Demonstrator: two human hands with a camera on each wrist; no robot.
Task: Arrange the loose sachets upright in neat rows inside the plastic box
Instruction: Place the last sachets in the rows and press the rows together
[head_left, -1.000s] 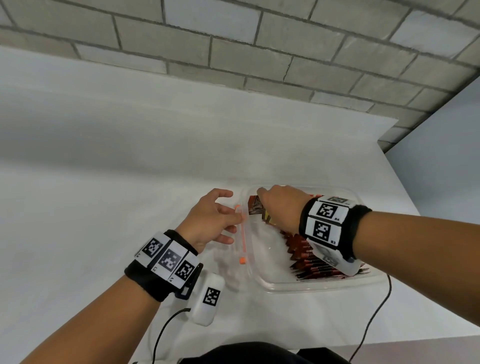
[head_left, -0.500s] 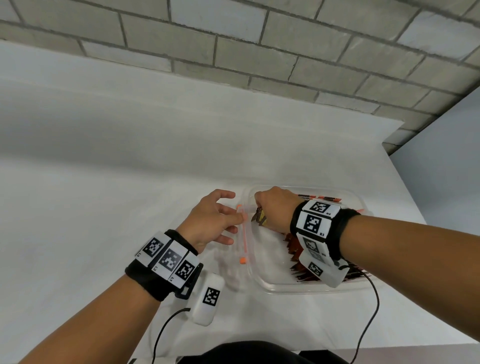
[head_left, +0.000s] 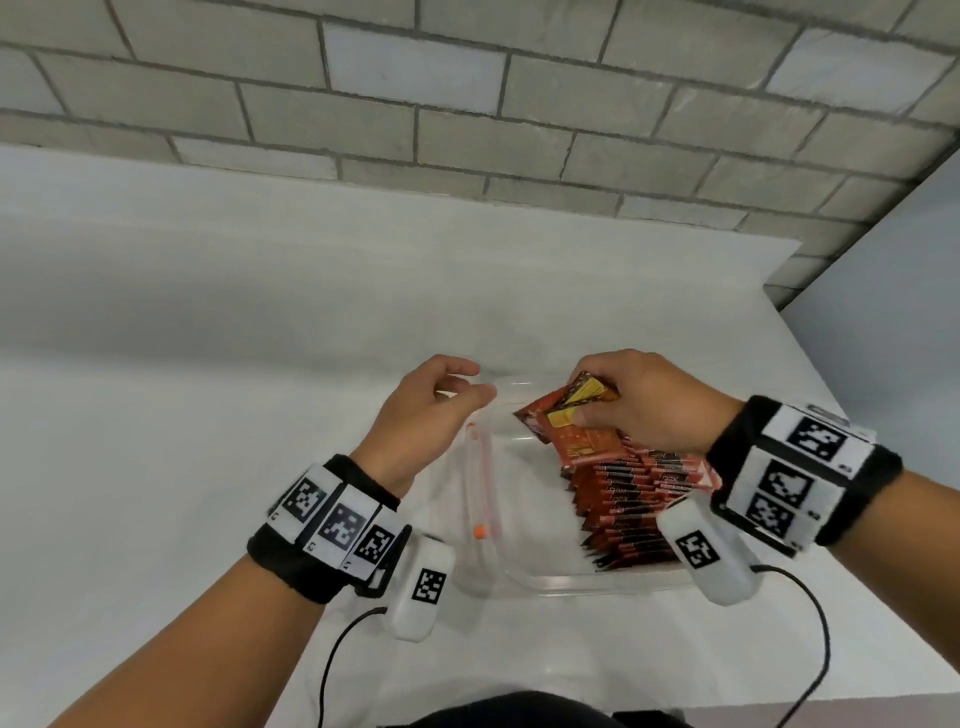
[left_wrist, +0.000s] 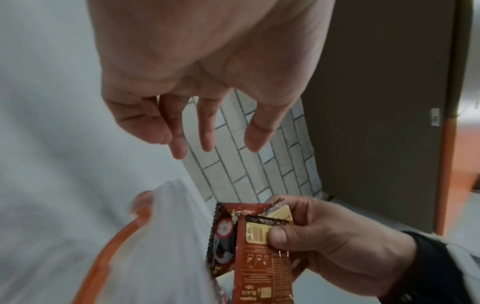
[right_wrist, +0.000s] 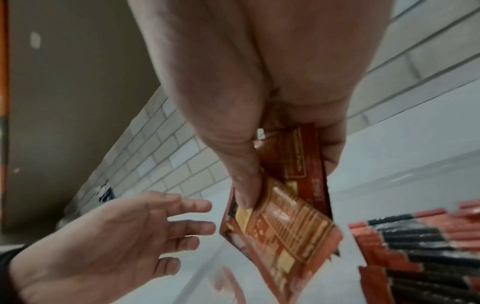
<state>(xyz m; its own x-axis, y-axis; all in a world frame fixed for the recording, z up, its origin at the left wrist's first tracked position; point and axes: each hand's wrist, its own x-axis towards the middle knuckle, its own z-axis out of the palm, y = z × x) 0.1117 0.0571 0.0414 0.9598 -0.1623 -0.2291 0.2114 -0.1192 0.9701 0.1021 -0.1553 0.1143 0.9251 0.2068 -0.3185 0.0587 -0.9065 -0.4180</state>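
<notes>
Our right hand (head_left: 641, 400) pinches a small bunch of red sachets (head_left: 569, 421), thumb on top, fingers curled behind, holding them tilted above the far end of the plastic box (head_left: 524, 540). Below our wrist, a row of sachets (head_left: 639, 499) stands on edge in the box. Just left of it, our left hand (head_left: 426, 421) hovers with fingers loosely spread, holding nothing, over the orange-trimmed lid (head_left: 480, 483) on the white surface (head_left: 182, 441).
</notes>
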